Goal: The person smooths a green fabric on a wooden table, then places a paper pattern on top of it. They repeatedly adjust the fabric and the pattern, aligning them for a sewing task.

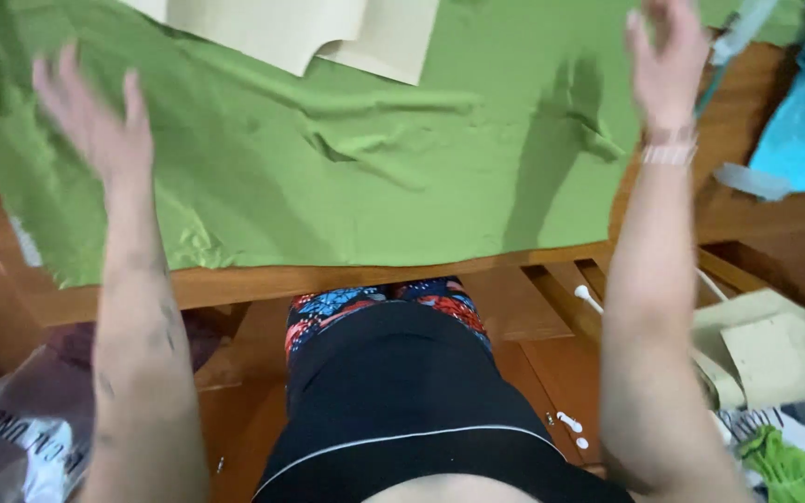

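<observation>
Head view: both hands, left hand (pixel 95 121) and right hand (pixel 668 56), are raised open above green fabric (pixel 356 158) spread on the counter (pixel 235 284). Its near edge, seemingly overhanging, could be dragged off by a careless sweep.

A home sewing or tailoring corner is suggested. A wooden table (pixel 347 279) is covered by a spread of green fabric (pixel 328 158), seen between and beneath the raised left hand (pixel 95 121) and right hand (pixel 668 65). Beige paper pattern pieces (pixel 328 28) are laid on the fabric beyond the hands. More paper pieces (pixel 775 349) and green fabric scraps (pixel 780 466) are seen below the right hand, and a plastic bag (pixel 11 447) is seen below the left.
</observation>
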